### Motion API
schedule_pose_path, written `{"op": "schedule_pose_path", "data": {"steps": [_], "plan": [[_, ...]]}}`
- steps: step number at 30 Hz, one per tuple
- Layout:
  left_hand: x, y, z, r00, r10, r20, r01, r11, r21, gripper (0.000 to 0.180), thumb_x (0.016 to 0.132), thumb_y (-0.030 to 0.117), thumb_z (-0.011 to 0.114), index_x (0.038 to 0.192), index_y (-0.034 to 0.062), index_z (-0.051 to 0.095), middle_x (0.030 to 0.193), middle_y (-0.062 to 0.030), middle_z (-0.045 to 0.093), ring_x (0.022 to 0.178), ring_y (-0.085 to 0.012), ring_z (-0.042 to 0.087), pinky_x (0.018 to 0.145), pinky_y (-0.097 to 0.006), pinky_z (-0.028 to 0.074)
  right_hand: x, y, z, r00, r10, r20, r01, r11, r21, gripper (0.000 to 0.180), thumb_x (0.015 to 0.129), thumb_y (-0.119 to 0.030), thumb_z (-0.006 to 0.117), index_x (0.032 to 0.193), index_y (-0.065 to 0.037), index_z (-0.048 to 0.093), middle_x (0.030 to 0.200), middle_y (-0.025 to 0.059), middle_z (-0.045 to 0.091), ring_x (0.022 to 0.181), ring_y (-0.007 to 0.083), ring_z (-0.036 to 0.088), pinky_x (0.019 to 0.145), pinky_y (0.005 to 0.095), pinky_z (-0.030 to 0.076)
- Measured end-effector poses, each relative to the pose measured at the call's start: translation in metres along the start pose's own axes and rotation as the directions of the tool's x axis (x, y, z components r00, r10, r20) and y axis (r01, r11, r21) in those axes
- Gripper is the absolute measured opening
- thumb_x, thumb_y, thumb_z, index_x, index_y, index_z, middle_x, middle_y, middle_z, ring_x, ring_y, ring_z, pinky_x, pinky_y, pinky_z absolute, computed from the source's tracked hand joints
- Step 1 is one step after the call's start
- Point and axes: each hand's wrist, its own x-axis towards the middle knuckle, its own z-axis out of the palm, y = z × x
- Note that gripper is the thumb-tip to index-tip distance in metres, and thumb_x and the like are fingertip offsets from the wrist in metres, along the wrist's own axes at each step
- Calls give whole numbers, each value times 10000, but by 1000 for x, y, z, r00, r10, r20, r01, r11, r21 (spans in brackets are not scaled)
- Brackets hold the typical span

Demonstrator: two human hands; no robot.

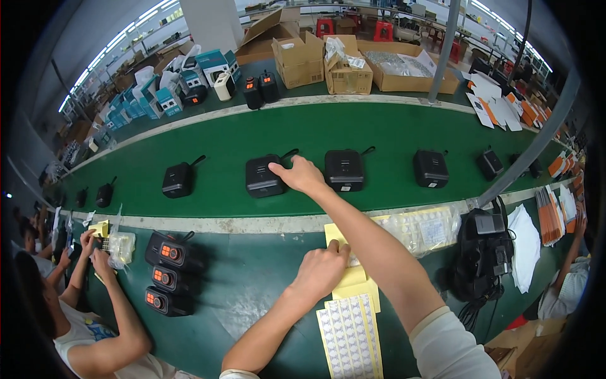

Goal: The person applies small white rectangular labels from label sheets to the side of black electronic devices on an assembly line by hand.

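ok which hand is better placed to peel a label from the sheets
Probably the left hand: it is at the yellow-backed label sheets, while the right hand touches a black case on the green belt.

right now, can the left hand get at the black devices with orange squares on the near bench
Probably yes: only green tabletop shows between the left hand and those black devices, off to its left. It is at the yellow sheet, though.

Green belt (pixel 379 123) bearing black boxy devices (pixel 344 169), dark green bench (pixel 218 316) bearing label sheets (pixel 348 335)
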Motion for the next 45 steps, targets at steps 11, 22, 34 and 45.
{"op": "schedule_pose_path", "data": {"steps": [11,22,34,45], "plan": [[2,3,11,999,-31,-22,31,999,-23,198,814,133,601,889,-48,632,993,-231,598,688,-359,663,638,-431,554,43,15,15,964,143,223,-201,942,269,684,691,-427,783,1094,104,631,1142,214,648,1048,304,640,910,345,476],[-6,-4,19,995,32,-98,-21,994,109,172,749,47,568,891,-48,588,878,-167,601,645,-282,675,549,-365,555,18,-16,9,982,108,158,-103,994,-36,735,616,-581,754,1002,41,701,1027,174,700,982,283,673,848,352,513],[-4,-9,-3,998,60,-21,-62,987,-147,200,769,2,550,953,-69,518,963,-250,579,749,-408,647,678,-460,534,9,20,4,995,20,97,-32,992,125,914,657,-446,815,1273,117,443,1202,264,579,1012,284,631,850,355,499],[7,-106,1,346,-640,-686,-91,705,-703,90,955,87,544,972,3,516,1165,-143,508,1017,-200,555,887,-319,479,-3,16,-19,954,178,242,-159,983,-94,791,728,-629,666,1085,75,622,899,149,677,771,257,673,647,366,529]]}}
